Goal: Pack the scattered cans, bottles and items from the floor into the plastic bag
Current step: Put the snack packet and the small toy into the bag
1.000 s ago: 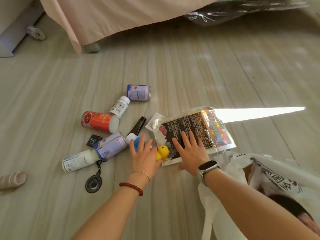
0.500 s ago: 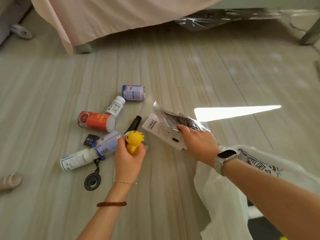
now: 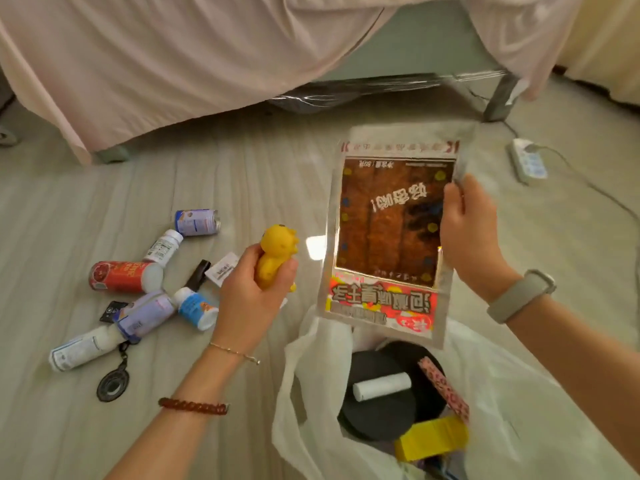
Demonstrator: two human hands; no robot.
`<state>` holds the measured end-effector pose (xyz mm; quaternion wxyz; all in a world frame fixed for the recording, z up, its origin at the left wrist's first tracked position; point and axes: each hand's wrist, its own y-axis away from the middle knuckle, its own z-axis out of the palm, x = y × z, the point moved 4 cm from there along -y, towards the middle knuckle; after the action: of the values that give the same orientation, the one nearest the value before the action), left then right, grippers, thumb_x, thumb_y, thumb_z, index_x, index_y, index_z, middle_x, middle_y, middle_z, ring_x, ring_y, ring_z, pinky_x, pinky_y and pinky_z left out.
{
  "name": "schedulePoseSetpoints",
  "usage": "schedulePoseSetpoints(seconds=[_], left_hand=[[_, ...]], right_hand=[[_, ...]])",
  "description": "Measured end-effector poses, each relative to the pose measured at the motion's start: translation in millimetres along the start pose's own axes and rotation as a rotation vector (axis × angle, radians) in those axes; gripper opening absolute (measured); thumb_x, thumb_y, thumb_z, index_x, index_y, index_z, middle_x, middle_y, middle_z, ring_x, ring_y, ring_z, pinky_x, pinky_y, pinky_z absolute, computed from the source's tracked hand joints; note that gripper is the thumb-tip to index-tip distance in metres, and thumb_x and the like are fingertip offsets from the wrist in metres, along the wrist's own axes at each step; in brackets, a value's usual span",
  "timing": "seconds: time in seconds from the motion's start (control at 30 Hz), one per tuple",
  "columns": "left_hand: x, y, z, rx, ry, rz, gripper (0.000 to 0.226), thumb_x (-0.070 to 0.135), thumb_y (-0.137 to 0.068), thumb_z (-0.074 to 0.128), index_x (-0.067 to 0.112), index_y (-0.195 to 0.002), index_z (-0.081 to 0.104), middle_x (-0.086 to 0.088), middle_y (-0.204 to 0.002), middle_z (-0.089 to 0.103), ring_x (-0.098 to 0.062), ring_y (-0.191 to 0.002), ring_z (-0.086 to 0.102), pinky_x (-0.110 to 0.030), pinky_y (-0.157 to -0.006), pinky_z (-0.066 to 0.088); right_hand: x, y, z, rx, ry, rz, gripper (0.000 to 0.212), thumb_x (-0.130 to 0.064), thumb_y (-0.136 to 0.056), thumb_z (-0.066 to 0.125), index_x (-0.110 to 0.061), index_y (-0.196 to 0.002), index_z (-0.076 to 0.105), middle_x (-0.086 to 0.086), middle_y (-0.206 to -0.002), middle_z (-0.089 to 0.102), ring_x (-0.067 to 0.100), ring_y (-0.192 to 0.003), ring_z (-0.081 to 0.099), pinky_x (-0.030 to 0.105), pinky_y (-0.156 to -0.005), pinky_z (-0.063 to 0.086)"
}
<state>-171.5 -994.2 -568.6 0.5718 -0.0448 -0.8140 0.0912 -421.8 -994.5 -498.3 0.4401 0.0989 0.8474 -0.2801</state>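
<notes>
Head view showed the snack packet (image 3: 389,237) gripped by the right hand (image 3: 465,233) above the open plastic bag (image 3: 311,393) — the left hand (image 3: 252,292) clutched a yellow toy figure (image 3: 275,258). Both likely drop in next; cans and bottles (image 3: 126,276) lay on the floor (image 3: 242,174).

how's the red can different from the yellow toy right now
The red can lies on its side on the floor among the bottles; the yellow toy is held upright in the left hand. The can is a labelled cylinder; the toy is a plain, lumpy figure. Neither is in the plastic bag yet.
</notes>
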Motion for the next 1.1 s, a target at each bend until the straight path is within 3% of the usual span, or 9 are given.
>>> schedulePoseSetpoints(seconds=[0.1,0.23,0.33,0.43,0.57,0.77,0.93,1.03,1.1], left_hand=[[4.9,14.8,29.5,-0.054,-0.098,-0.011,0.034,0.044,-0.072,0.060,0.017,-0.093,0.058,0.005,-0.072,0.058,-0.002,-0.063,0.056,-0.004,-0.056,0.039],[1.2,32.4,47.1,-0.126,-0.202,-0.018,0.015,0.027,-0.084,0.062,0.015,-0.084,0.053,0.004,-0.066,0.052,-0.006,-0.062,0.049,-0.019,-0.059,0.038],[0.3,43.9,50.9,-0.159,-0.194,-0.031,0.018,0.030,-0.084,0.063,0.014,-0.090,0.056,0.000,-0.073,0.057,-0.014,-0.068,0.053,-0.027,-0.067,0.041],[-1.0,52.4,51.0,-0.152,-0.188,-0.040,0.014,0.025,-0.085,0.062,0.016,-0.091,0.054,0.010,-0.071,0.053,-0.005,-0.066,0.051,-0.014,-0.061,0.039],[-6.1,56.3,47.6,-0.081,-0.156,-0.074,0.009,0.022,-0.086,0.059,0.022,-0.092,0.053,0.012,-0.075,0.054,-0.005,-0.070,0.053,0.001,-0.057,0.038],[-8.6,61.5,51.9,-0.159,-0.108,-0.092,0.011,0.026,-0.084,0.063,0.033,-0.085,0.054,0.010,-0.076,0.059,-0.002,-0.070,0.058,-0.001,-0.059,0.040],[-13.4,69.5,72.9,-0.344,-0.256,-0.020,0.025,0.034,-0.078,0.068,0.019,-0.095,0.059,0.000,-0.086,0.057,-0.013,-0.078,0.053,-0.020,-0.069,0.040],[-9.3,72.6,94.8,-0.468,-0.406,0.058,0.032,0.029,-0.079,0.068,0.015,-0.106,0.058,0.001,-0.100,0.050,-0.012,-0.088,0.048,-0.018,-0.076,0.033],[-5.3,73.4,112.0,-0.548,-0.455,0.104,0.042,0.033,-0.079,0.066,0.016,-0.116,0.055,-0.001,-0.110,0.050,-0.015,-0.096,0.050,-0.021,-0.081,0.036]], right_hand=[[30.6,15.5,-30.1,-0.204,0.153,0.059,0.019,-0.008,-0.096,0.036,-0.008,-0.090,0.054,0.001,-0.079,0.054,0.010,-0.072,0.050,0.015,-0.054,0.031],[59.9,50.3,-41.9,-0.557,0.377,0.097,0.026,-0.014,-0.097,0.036,-0.006,-0.112,0.055,0.014,-0.104,0.063,0.028,-0.091,0.056,0.031,-0.077,0.044],[49.7,74.1,-36.8,-0.702,0.658,-0.018,0.037,-0.023,-0.093,0.047,-0.018,-0.129,0.042,0.014,-0.105,0.064,0.030,-0.091,0.061,0.033,-0.073,0.048],[29.9,80.6,-29.4,-0.671,0.900,-0.282,0.053,-0.027,-0.091,0.051,-0.019,-0.136,0.024,0.012,-0.102,0.064,0.028,-0.079,0.058,0.029,-0.062,0.039],[26.5,107.9,-4.0,-0.735,0.774,-0.394,0.043,-0.020,-0.094,0.041,-0.021,-0.136,0.030,0.002,-0.087,0.054,0.019,-0.073,0.051,0.028,-0.065,0.038],[93.3,163.1,21.0,-1.214,0.598,-0.068,0.042,-0.045,-0.094,0.038,-0.027,-0.131,0.044,0.003,-0.126,0.058,0.023,-0.113,0.055,0.040,-0.093,0.047],[111.5,129.2,-17.6,-0.698,0.788,-0.282,0.051,-0.041,-0.089,0.045,-0.022,-0.136,0.037,0.003,-0.130,0.052,0.022,-0.118,0.047,0.036,-0.097,0.037],[144.5,117.3,-29.8,-0.806,0.938,0.014,0.064,-0.046,-0.089,0.047,-0.021,-0.141,0.019,0.004,-0.138,0.042,0.023,-0.122,0.042,0.038,-0.102,0.034],[155.8,113.4,-32.9,-0.818,0.898,0.104,0.045,-0.040,-0.093,0.042,-0.019,-0.133,0.034,0.003,-0.120,0.056,0.019,-0.101,0.054,0.029,-0.083,0.044]])
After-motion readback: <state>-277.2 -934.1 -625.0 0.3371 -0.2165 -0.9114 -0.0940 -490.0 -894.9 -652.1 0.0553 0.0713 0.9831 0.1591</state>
